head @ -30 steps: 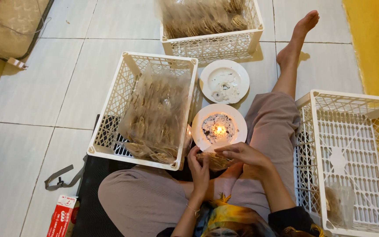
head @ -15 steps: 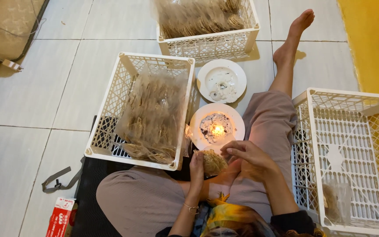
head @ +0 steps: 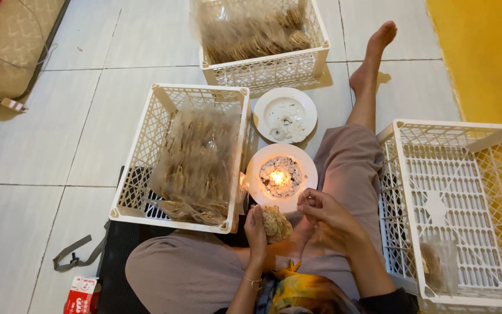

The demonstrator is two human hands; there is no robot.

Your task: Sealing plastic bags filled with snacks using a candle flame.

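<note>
A small clear bag of round brown crackers (head: pixel 276 223) sits in the person's lap, gripped by the left hand (head: pixel 257 230), while the right hand (head: pixel 321 212) pinches its fingers together just beside it, near a white plate with a burning candle (head: pixel 280 177). A second white plate (head: pixel 284 114) lies beyond. White lattice plastic crates ring the seated person on the pale tiled floor (head: pixel 53 157): one with bagged crackers (head: pixel 190 157), another further off (head: pixel 262 40), a third at right (head: pixel 460 209). A red-and-white carton (head: pixel 81 295) lies bottom left; a yellow mat (head: pixel 489 58) fills the corner.
</note>
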